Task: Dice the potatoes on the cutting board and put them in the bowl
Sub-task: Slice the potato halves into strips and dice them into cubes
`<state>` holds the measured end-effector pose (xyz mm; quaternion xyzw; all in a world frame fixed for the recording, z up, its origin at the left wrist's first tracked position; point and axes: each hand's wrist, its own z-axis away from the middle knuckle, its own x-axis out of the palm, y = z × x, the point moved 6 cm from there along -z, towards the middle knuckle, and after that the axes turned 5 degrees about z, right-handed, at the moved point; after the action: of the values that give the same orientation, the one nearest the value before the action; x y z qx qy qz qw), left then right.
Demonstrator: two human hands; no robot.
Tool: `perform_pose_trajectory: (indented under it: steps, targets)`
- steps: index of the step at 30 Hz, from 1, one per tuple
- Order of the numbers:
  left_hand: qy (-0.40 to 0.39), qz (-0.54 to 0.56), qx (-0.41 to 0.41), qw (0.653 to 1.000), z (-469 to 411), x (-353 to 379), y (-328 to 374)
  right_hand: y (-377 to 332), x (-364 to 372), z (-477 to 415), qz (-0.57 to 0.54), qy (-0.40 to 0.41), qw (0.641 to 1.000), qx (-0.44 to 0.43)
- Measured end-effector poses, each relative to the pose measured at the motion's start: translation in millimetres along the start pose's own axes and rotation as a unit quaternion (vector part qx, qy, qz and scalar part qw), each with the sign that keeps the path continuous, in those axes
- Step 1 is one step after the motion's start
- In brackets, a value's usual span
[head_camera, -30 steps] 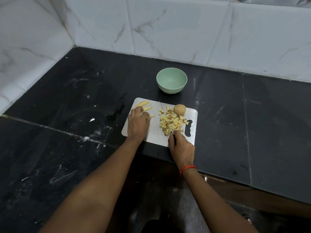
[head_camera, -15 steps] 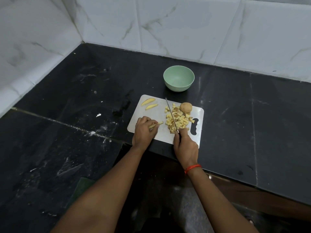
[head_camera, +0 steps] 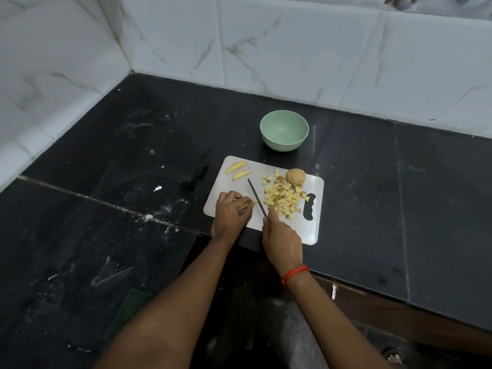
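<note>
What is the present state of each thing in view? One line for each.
bowl: upright, empty.
cutting board: flat on the counter, bearing all the potato.
diced potato: piled on the board's right side, not yet in the bowl.
brown potato: not diced, beside the pile.
two wedges: uncut, at the board's far left corner.
potato strip: held down by the left hand.
knife: gripped by the right hand, blade beside the strip.

Countertop: black stone (head_camera: 372, 182), crossed by pale seams, meeting tiled walls at 12 and 9 o'clock.
Cutting board: white (head_camera: 310, 233), flat near the front edge, handle slot toward 3 o'clock.
Bowl: pale green (head_camera: 283, 145), upright, at 12 o'clock from the board, near but apart.
Scrap: small white bit (head_camera: 157, 188) at 9 o'clock from the board, well apart.
Smears: whitish streaks (head_camera: 149, 217) along a seam at 8 o'clock.
</note>
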<state>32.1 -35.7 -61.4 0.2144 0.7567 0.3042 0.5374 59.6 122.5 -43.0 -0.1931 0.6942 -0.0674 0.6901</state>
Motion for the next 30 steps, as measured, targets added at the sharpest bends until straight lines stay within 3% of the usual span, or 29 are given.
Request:
perform_pose_trajectory:
  steps: [12,15,20,30]
  targets:
    - [0.011,-0.017,0.006,1.0,0.8,-2.1,2.6,3.0,1.6,28.1,0.097,-0.027,0.995,-0.003]
    - [0.015,-0.023,0.003,1.0,0.5,-1.7,2.2,5.0,0.5,43.3,0.122,-0.007,0.992,0.035]
    - [0.017,-0.012,-0.006,1.0,0.6,-1.9,1.5,4.0,0.9,34.7,0.092,0.027,0.992,0.082]
    - [0.011,-0.011,-0.008,1.0,0.7,-2.3,1.0,4.1,-1.5,19.9,0.0,0.045,0.999,0.03]
